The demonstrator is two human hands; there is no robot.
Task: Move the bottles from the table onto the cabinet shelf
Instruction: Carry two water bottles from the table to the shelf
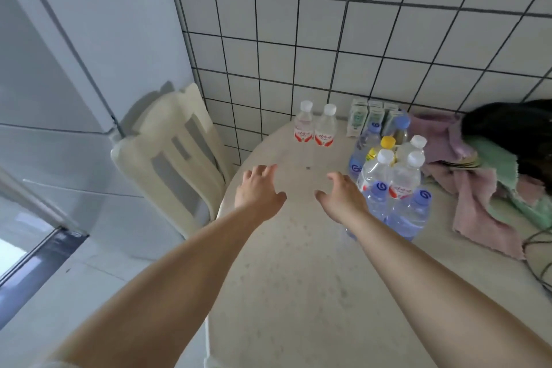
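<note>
Both the left hand (pixel 258 188) and right hand (pixel 343 194) reach empty with fingers spread above the table (pixel 298 293), where 2 red-labelled bottles (pixel 313 128) and a cluster of bottles (pixel 391 182) wait unmoved.

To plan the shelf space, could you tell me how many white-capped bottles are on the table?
5: two bottles apart by the wall, three in the cluster by the right hand; more may be hidden.
</note>
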